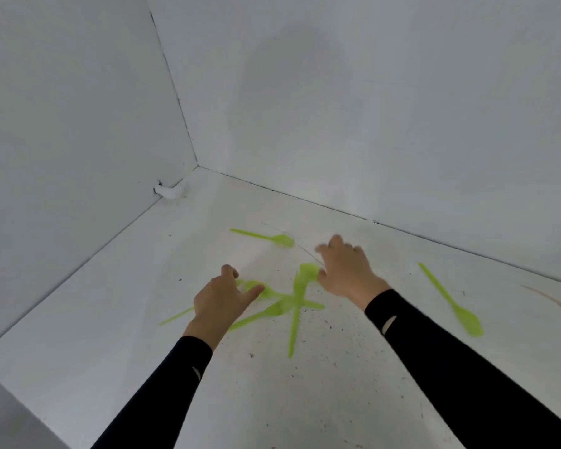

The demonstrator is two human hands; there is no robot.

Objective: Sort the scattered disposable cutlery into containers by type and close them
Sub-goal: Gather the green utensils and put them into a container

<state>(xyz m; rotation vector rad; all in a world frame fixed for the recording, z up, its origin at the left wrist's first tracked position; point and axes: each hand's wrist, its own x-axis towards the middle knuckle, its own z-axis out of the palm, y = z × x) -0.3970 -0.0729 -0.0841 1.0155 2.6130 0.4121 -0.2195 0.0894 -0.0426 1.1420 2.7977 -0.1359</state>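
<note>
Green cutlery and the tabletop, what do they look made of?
The green cutlery: thin, slightly see-through lime plastic, probably moulded; the colour deepens where pieces overlap. The tabletop: hard, matte white board, maybe painted or laminated; scratched and dotted with dark specks.

Both arms in snug black long sleeves: left sleeve (162, 393), right sleeve (450, 361). Cuffs end at the wrists. Each carries one small pale slanted mark just behind the cuff: left mark (196, 372), right mark (388, 325). Fabric otherwise plain, matte. Left hand (221, 299) and right hand (347, 270) bare.
</note>
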